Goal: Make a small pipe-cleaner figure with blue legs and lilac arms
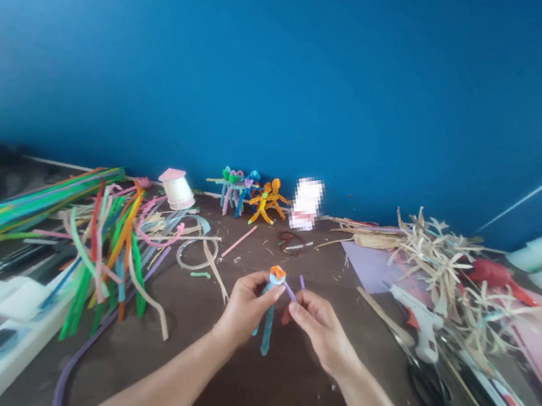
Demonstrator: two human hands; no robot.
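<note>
My left forearm (142,397) leads to my left hand (244,309), which I watch remotely pinching the blue-and-orange craft piece (277,275) left of the glue gun (424,328), while my right hand (323,329), nearer that glue gun, pinches a purple strip (290,292) between thumb and fingers.

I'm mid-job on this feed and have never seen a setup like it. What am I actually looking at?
No machine here: these are a person's bare hands, seen by a camera worn on their head, looking forward and down. The left hand holds a small blue-and-orange piece; the right hand pinches a purple strip beside it. On the dark table, colourful fuzzy sticks lie to the left; a glue gun and black-handled scissors lie to the right. Orange figures stand toward the blue wall.
</note>
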